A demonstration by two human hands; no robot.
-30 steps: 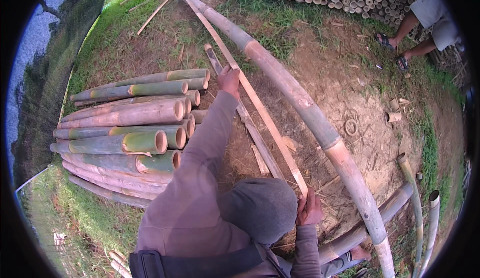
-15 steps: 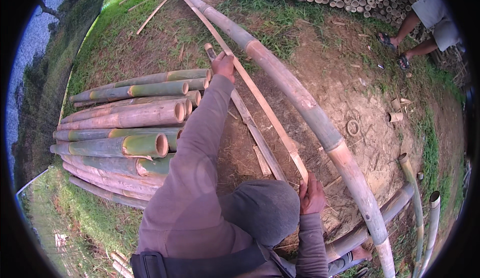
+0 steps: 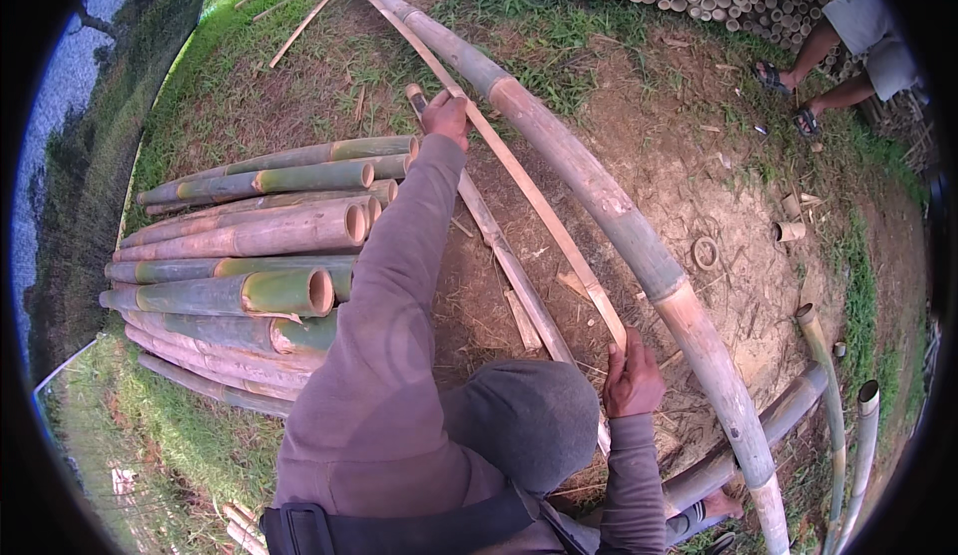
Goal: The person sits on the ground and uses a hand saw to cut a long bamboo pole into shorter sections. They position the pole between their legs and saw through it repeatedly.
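Both hands are clamping a thin split bamboo strip (image 3: 519, 171): left hand (image 3: 446, 116) far along it, right hand (image 3: 631, 380) near its end. Lying beside a thick bamboo pole (image 3: 599, 196), it is probably light, springy, with sharp edges.

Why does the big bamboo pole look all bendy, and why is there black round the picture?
In the head view the fisheye lens bends straight edges, so the long bamboo pole curves like a bow; the black ring is the lens rim. Daylight is soft, with only faint shadows and no glare. The left hand and right hand on the thin bamboo strip look sharp, not blurred.
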